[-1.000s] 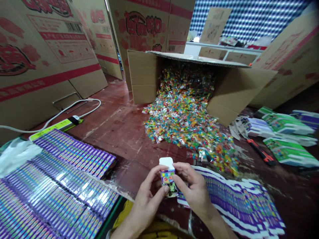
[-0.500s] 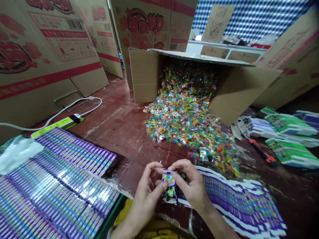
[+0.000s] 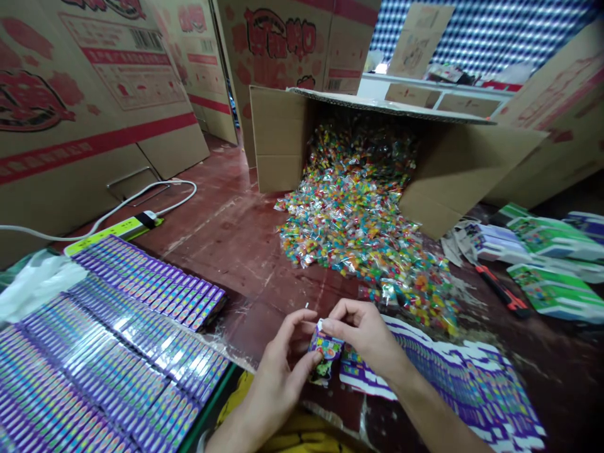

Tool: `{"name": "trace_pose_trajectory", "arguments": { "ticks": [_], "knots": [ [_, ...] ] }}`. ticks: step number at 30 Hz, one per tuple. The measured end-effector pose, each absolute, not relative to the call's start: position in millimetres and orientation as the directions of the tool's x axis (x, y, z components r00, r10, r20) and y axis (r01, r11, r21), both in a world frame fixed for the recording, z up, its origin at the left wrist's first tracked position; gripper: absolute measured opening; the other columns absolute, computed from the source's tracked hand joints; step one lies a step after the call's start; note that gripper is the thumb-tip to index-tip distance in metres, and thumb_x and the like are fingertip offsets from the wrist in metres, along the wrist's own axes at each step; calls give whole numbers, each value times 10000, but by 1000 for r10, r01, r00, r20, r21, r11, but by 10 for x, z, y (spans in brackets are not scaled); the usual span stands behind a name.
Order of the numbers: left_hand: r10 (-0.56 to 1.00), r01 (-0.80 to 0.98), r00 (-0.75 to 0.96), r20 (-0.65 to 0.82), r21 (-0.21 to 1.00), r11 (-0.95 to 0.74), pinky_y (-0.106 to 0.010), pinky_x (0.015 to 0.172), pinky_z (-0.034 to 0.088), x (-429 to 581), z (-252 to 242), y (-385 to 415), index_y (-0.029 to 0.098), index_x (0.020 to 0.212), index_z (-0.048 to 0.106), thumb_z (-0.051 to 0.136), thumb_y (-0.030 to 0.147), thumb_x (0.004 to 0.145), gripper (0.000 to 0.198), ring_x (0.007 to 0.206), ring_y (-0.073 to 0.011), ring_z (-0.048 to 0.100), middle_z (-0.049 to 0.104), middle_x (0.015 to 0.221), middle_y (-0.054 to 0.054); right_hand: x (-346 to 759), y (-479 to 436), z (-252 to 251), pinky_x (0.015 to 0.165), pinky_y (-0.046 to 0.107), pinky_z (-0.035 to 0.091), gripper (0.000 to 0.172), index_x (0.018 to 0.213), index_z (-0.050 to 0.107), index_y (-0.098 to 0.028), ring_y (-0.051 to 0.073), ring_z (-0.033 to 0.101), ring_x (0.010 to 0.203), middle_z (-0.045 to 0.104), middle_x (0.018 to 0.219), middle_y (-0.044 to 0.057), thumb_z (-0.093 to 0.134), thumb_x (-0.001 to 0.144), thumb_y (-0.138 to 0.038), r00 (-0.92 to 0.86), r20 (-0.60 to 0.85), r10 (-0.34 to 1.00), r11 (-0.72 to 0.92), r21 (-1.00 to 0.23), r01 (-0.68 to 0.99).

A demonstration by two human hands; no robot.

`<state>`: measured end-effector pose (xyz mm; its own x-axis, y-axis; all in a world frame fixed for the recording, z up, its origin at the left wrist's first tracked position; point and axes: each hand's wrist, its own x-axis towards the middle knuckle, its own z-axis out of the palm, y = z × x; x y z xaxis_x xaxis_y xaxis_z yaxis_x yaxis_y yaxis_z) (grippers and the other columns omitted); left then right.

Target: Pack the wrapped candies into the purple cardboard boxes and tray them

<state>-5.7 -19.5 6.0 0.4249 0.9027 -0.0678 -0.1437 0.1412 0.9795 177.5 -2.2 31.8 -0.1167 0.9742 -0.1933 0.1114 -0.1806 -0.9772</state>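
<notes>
My left hand (image 3: 287, 362) grips a small purple candy box (image 3: 326, 353) with bright printing, thumb pressed on its front. At the top end of that box, the fingers of my right hand (image 3: 363, 330) pinch a white flap. Just right of the box, partly under my right forearm, lies a fanned row of flat purple cartons (image 3: 453, 371) with white edges. Beyond my hands, a heap of clear packets of colourful candies (image 3: 349, 226) spills from a cardboard box (image 3: 278, 138) lying on its side.
Rows of purple boxes (image 3: 108, 358) fill the left, beside a plastic bag (image 3: 42, 286) and a green power strip (image 3: 113, 233) with a white cable. Right are a red-and-black cutter (image 3: 503, 290) and green cartons (image 3: 557, 289). Large cardboard boxes (image 3: 104, 88) stand behind.
My right hand has shifted onto the box's top, where a white flap now shows. The box is tilted more, and the whole view has swung slightly.
</notes>
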Motion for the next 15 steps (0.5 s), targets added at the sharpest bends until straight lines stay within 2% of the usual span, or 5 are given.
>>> {"name": "trace_pose_trajectory", "arguments": {
  "ticks": [2,5,9,12,15],
  "knots": [
    [908,-134,413,-78,980,145,-364,948,508,-65,53,-196,274,1319,492,616,204,906,437,1091,-248,635,646,1226,-87,1752,-35,320,593,249,442,257,690,629,-168,134,560,615,619,655,-20,734,809,-371,-71,-160,985,-145,-971,189],
    [915,-89,393,-90,987,135,-331,929,504,-86,57,-188,279,1297,545,618,208,902,407,1067,-237,642,664,1200,-64,1699,-108,322,645,274,452,261,675,639,-181,149,573,659,612,692,-2,660,878,-344,-6,21,1000,22,-937,347],
    [919,-19,381,-102,993,119,-294,887,500,-119,67,-185,271,1209,614,614,243,911,300,1018,-220,645,698,1091,-35,1690,-217,341,731,297,471,199,810,693,-200,172,615,767,662,811,32,579,939,-301,-94,170,981,194,-883,426],
    [916,-19,386,-107,992,124,-302,901,502,-145,61,-190,276,1218,613,607,238,915,306,1031,-222,649,701,1123,-37,1737,-209,359,771,303,479,102,901,707,-205,184,635,835,686,895,42,626,907,-267,-141,134,981,183,-884,430],
    [902,-16,417,-113,991,131,-326,957,489,-179,55,-186,290,1273,596,613,224,909,371,1084,-235,648,682,1226,-47,1781,-113,357,696,282,490,117,827,683,-183,172,640,753,687,807,20,655,882,-284,-173,-79,982,-21,-949,314]
  ]
}}
